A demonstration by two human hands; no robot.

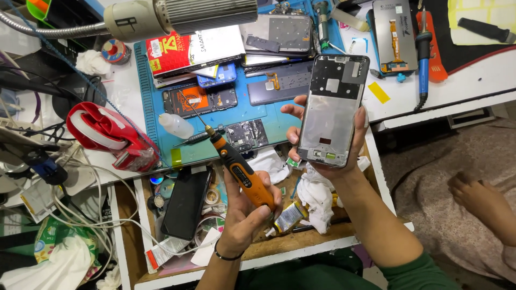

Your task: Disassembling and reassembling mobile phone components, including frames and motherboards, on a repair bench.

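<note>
My left hand grips an orange electric screwdriver whose thin bit points up and left over the blue work mat. A grey metal phone frame stands upright in my right hand, its inner side facing me, with my fingers along its left edge and my thumb on its right edge. The screwdriver tip is well to the left of the frame and does not touch it. Both hands hover above an open desk drawer.
On the mat lie several opened phones and parts, a small white bottle and a black-handled tool. A red tape dispenser and cables sit left. The drawer holds a black phone, white tissues and a glue tube. A blue soldering iron lies at upper right.
</note>
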